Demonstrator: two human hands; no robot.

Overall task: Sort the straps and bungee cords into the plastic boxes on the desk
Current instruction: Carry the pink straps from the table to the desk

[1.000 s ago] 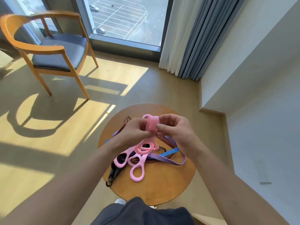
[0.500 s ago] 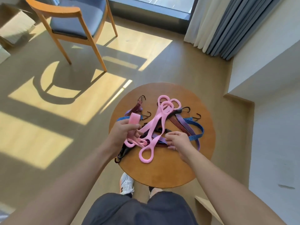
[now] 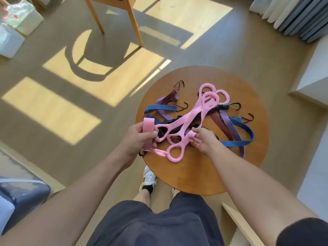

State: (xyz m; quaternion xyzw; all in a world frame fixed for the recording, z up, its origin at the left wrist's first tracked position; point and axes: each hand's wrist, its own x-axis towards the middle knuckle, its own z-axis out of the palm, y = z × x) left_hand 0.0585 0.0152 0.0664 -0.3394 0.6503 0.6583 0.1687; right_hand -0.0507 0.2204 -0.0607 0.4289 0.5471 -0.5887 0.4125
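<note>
Our left hand (image 3: 135, 142) grips a pink band (image 3: 148, 126); our right hand (image 3: 204, 141) pinches a pink strap (image 3: 186, 138) lying atop tangled bungee cords (image 3: 236, 144) on the round surface (image 3: 204, 176)

I see through one camera on the person's head, looking down from close above the left hand (image 3: 136, 139) and right hand (image 3: 204, 140) at the round table (image 3: 195, 176).

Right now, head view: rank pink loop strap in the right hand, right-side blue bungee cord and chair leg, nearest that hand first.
1. Pink loop strap: held by right hand.
2. Blue bungee cord: table's right side.
3. Chair leg: far left floor.
</note>
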